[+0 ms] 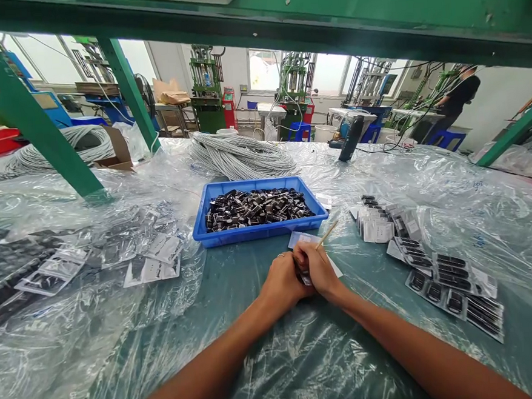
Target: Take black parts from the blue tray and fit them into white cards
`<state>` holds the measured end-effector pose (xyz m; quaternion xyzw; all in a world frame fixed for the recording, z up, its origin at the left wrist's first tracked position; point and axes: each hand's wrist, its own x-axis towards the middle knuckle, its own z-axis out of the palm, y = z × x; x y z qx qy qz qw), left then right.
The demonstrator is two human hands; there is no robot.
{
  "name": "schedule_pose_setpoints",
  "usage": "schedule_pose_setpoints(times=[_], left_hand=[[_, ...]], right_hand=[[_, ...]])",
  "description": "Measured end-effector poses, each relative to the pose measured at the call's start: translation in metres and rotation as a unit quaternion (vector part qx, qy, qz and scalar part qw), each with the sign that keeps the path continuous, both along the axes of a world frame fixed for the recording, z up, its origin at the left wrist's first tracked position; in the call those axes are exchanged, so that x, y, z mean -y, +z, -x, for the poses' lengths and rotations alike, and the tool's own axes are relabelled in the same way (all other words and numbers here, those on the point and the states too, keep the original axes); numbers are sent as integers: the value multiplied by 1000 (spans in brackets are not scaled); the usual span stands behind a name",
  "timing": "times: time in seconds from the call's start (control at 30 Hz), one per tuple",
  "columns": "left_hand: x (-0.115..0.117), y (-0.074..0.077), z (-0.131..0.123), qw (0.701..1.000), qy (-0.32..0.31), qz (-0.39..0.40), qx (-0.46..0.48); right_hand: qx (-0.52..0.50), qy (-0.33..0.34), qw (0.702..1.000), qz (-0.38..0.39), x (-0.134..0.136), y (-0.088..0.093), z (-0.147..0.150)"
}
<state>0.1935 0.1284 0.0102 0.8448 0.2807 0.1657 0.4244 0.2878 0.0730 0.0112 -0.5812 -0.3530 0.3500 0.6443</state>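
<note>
Both hands meet over the table, just in front of a blue plastic tray [261, 232] heaped with small black-and-silver parts [257, 207]. My right hand [319, 269] is closed round a thin light-coloured stick [327, 234], its upper end pointing up and to the right. Pressed against it, my left hand [281, 280] is closed as well; a small dark piece shows between the hands, too hidden to name. Under and behind the fingers lies a pale card or sheet [301, 238], partly covered by my right hand.
Clear packs of black parts [451, 271] lie in overlapping rows on the right. More packs [163, 255] lie left of the tray. A grey cable coil [240, 156] sits behind it. Plastic film covers the table; a green frame beam [254, 27] crosses above. A person [462, 97] sits far right.
</note>
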Motion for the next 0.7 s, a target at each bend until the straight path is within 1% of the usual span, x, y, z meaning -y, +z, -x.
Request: schedule_pose_setpoints(times=[0.07, 0.17, 0.23, 0.27, 0.33, 0.37, 0.4, 0.43, 0.47, 0.53, 0.6, 0.63, 0.67, 0.7], left_hand=[[0, -2, -1, 1000, 3, -23, -1], [-1, -5, -1, 999, 12, -46, -14], [-3, -5, 1, 999, 7, -36, -6], [-5, -5, 2, 1000, -2, -22, 1], [-9, -1, 5, 999, -20, 14, 24], [-12, 1, 7, 998, -31, 41, 40], [-15, 5, 8, 994, -46, 80, 60], [-18, 8, 10, 987, -61, 127, 81], [-22, 12, 12, 976, -74, 178, 100], [-30, 19, 15, 950, -93, 265, 135], [-38, 24, 17, 927, -89, 319, 174], [-41, 26, 17, 918, -75, 336, 198], [-44, 26, 17, 908, -56, 349, 224], [-46, 27, 17, 900, -35, 356, 248]], right_hand=[[-15, 24, 999, 27, 8, 2, 2], [-71, 82, 992, 69, 16, 6, 2], [-107, 98, 987, 68, 15, 12, -8], [-110, 92, 988, 64, 14, 16, -17], [-73, 69, 992, 80, 14, 26, -42], [-25, 59, 992, 107, 15, 31, -57], [45, 53, 987, 142, 19, 36, -73], [131, 54, 974, 176, 24, 40, -90], [224, 64, 951, 204, 30, 44, -106], [375, 124, 883, 253, 44, 47, -131], [453, 189, 816, 305, 55, 47, -144], [478, 194, 795, 319, 57, 46, -145], [504, 172, 786, 315, 58, 46, -141], [531, 125, 787, 287, 56, 47, -133]])
